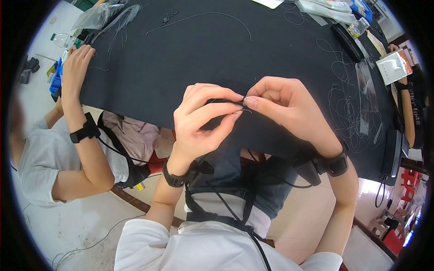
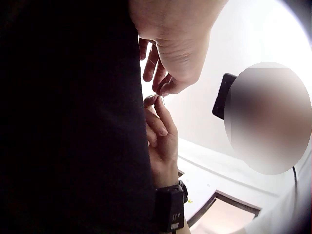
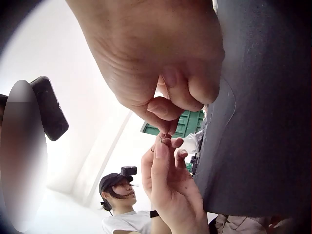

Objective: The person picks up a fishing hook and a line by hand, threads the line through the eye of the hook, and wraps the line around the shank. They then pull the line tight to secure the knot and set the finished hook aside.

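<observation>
In the head view, both hands meet over the front part of the black table (image 1: 181,67). My left hand (image 1: 199,117) pinches a thin dark cord (image 1: 247,110) between thumb and fingertips, and a short end of it sticks out past them. Against those fingertips, my right hand (image 1: 291,104) pinches the cord between thumb and index finger, its other fingers curled in. The right wrist view shows a small loop of cord at the fingertips of the left hand (image 3: 173,180). Most of the cord is hidden by the fingers.
A dark cord (image 1: 212,13) lies curved at the back of the table. Tangled thin line (image 1: 350,99) spreads along the right side, near a black case (image 1: 347,43) and a small jar (image 1: 358,28). Another person's hand (image 1: 79,58) rests at the left edge, near a plastic bag (image 1: 97,16).
</observation>
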Tool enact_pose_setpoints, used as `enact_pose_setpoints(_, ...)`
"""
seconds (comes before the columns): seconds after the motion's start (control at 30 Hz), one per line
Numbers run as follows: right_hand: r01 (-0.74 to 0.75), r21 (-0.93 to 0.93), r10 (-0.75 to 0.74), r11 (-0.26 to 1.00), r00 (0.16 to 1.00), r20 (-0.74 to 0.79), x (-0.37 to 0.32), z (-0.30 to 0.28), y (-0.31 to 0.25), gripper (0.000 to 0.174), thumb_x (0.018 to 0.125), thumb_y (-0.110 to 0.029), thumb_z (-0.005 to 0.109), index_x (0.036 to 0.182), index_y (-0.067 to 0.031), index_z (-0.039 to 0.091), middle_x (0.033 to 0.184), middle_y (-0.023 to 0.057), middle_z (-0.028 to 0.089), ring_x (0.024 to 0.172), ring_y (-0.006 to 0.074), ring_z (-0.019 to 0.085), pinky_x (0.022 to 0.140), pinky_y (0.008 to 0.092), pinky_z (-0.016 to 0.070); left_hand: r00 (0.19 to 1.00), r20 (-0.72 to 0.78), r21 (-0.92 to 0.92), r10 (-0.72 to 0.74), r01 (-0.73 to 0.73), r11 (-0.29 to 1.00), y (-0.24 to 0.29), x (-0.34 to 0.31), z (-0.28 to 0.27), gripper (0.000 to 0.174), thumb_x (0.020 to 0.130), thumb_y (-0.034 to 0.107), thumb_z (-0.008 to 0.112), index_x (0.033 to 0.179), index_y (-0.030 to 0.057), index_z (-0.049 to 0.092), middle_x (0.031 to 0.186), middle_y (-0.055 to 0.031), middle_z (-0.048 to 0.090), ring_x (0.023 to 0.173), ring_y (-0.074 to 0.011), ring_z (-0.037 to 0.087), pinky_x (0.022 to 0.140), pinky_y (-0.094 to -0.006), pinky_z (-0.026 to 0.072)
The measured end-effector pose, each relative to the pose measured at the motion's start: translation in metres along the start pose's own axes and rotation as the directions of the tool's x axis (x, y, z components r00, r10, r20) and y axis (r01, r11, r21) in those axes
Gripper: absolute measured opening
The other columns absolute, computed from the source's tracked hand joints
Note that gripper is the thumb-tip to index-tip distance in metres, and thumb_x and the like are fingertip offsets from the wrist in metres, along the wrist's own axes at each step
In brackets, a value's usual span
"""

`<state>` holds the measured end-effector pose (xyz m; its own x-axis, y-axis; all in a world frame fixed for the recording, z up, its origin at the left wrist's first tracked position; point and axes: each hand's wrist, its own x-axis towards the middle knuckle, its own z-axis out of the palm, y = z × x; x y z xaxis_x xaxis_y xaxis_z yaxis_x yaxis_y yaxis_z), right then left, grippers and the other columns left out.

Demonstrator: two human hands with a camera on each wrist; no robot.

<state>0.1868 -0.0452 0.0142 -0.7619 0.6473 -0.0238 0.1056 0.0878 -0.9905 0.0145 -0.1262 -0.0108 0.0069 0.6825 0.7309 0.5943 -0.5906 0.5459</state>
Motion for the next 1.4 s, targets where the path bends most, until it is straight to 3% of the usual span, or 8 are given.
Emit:
enact_pose_setpoints(0.8, -0.022, -0.039, 0.023, 0.999, 0.999, 0.031, -0.0004, -0.0002, -0.0003, 0.02, 0.083, -0.017, 0.06, 0.083, 0.003, 0.061, 0.05, -0.0021, 0.048, 0.044, 0.0025, 0.036, 0.042, 0.0204, 0.0234, 1.0, -0.002, -0.028, 0.014, -0.014, 1.0, -0.0009, 0.0002, 0.0001, 0.018, 0.058, -0.004, 0.067, 0.074, 0.0044, 0.063, 0.079, -0.0051, 0.063, 0.068, -0.0183, 0.058, 0.062, -0.027, 0.0403)
enact_pose_setpoints(0.9, -0.033, -0.049, 0.035, 0.998, 0.999, 0.025, -0.0007, 0.0006, -0.0029, 0.019, 0.083, -0.016, 0.059, 0.085, 0.0033, 0.06, 0.049, -0.0019, 0.047, 0.044, 0.0028, 0.035, 0.042, 0.021, 0.0232, 0.999, 0.032, 0.011, 0.033, -0.033, 0.999, 0.0026, -0.0012, -0.0019, 0.015, 0.062, -0.008, 0.063, 0.076, -0.0009, 0.062, 0.082, -0.0114, 0.062, 0.072, -0.02, 0.057, 0.064, -0.0278, 0.0437)
enact_pose_setpoints(1.0, -0.021, -0.082, 0.022, 0.996, 1.0, 0.008, -0.001, 0.0014, -0.0007, 0.019, 0.083, -0.015, 0.058, 0.087, 0.0034, 0.06, 0.048, -0.0015, 0.046, 0.044, 0.0032, 0.035, 0.042, 0.0217, 0.0233, 0.999, 0.034, 0.006, 0.018, -0.018, 1.0, 0.002, -0.0006, -0.001, 0.016, 0.063, -0.009, 0.063, 0.077, -0.0018, 0.061, 0.082, -0.0119, 0.062, 0.071, -0.02, 0.057, 0.062, -0.027, 0.0443)
enact_pose_setpoints(1.1, -0.026, -0.127, 0.029, 0.992, 0.999, 0.021, -0.0009, -0.0002, -0.0009, 0.018, 0.083, -0.014, 0.058, 0.086, 0.0035, 0.06, 0.047, -0.0008, 0.045, 0.043, 0.0038, 0.034, 0.042, 0.0222, 0.0233, 0.998, -0.044, 0.024, -0.039, 0.04, 0.999, 0.0004, -0.0015, 0.004, 0.017, 0.059, -0.006, 0.065, 0.073, 0.0031, 0.062, 0.079, -0.0055, 0.062, 0.066, -0.0178, 0.057, 0.059, -0.0258, 0.0405)
enact_pose_setpoints(1.37, 0.047, -0.208, -0.047, 0.977, 0.999, 0.001, -0.0024, 0.0034, 0.0021, 0.021, 0.08, -0.015, 0.059, 0.081, 0.0058, 0.061, 0.045, 0.0045, 0.047, 0.04, 0.0074, 0.037, 0.04, 0.024, 0.0257, 0.992, 0.019, 0.039, -0.123, 0.122, 0.992, 0.003, -0.0022, 0.0038, 0.016, 0.065, -0.011, 0.061, 0.078, -0.0022, 0.06, 0.083, -0.0111, 0.061, 0.073, -0.0166, 0.059, 0.065, -0.0243, 0.0452)
enact_pose_setpoints(1.4, 0.005, -0.205, -0.007, 0.979, 1.0, -0.01, -0.0036, 0.0046, 0.0004, 0.022, 0.08, -0.015, 0.06, 0.081, 0.006, 0.061, 0.045, 0.0053, 0.048, 0.04, 0.008, 0.037, 0.04, 0.0241, 0.0267, 0.992, 0.021, 0.044, -0.123, 0.122, 0.992, 0.0023, -0.0021, 0.0045, 0.016, 0.065, -0.011, 0.061, 0.078, -0.0022, 0.06, 0.083, -0.0111, 0.061, 0.073, -0.0167, 0.059, 0.065, -0.0243, 0.0453)
